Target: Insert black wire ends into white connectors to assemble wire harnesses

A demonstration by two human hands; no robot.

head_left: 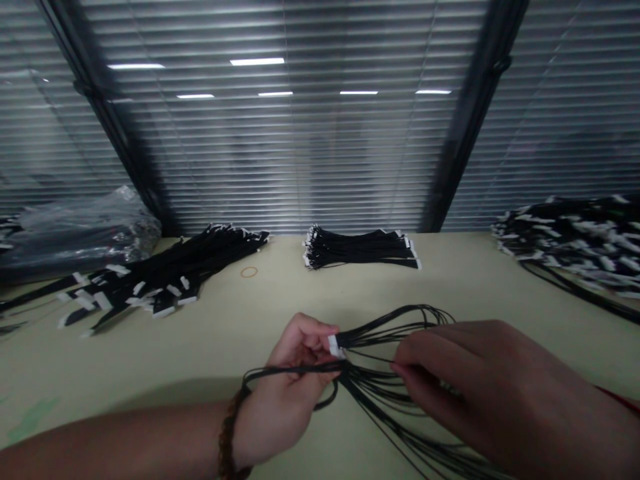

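In the head view, lower ctr. of the frame, we've got the left hand pinching a white connector btwn thumb and fingers, w/ an upper bunch of black wires running from it toward frame right and a lower bunch fanning to the lower right. Our right hand, lower right, has thumb and forefinger pressed together, apparently on a single thin wire drawn out btwn the bunches. So we'd judge the step in hand as picking one strand apart at the connector; the next move prob. calls for a steady left hold, light tension on that strand & no snagging of its neighbors. A bead bracelet sits on our left wrist. The surface is a pale yellow-green table, w/ a green smudge lower left. Mid-left: a clear plastic bag, a pile of black cables w/ white ends, and a thin rubber band. Mid-ctr.: a neat cable bundle; mid-right: a bigger cable heap. Up top, the room's all slatted blinds behind glass, dark slanted frame posts & bright light strips, prob. reflections.
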